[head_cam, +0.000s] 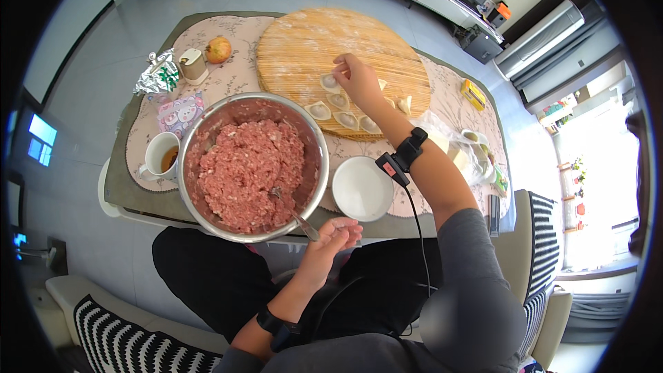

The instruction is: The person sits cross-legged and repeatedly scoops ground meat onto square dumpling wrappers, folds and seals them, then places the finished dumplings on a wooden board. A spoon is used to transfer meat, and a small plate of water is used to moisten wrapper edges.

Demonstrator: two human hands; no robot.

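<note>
My right hand (357, 77) is over the floured round wooden board (300, 41), its thumb and fingertips at the edge of a folded dumpling (329, 82). Several more filled dumplings (345, 119) lie on the near part of the board. My left hand (331, 241) is palm up and empty, fingers loosely curled, in front of the table edge. Beside it is the handle of a metal spoon (309, 228), whose other end is sunk in raw minced meat (248, 171). That meat fills much of a large steel bowl (322, 166). Right of this bowl stands a white bowl (362, 189).
On the left are a mug of brown liquid (154, 155), a pomegranate (218, 49), a lidded container (193, 66), crumpled foil (157, 73) and a printed packet (181, 113). To the right lie a clear plastic bag (469, 158) and a yellow box (473, 94). A cable (418, 217) hangs from my right wrist.
</note>
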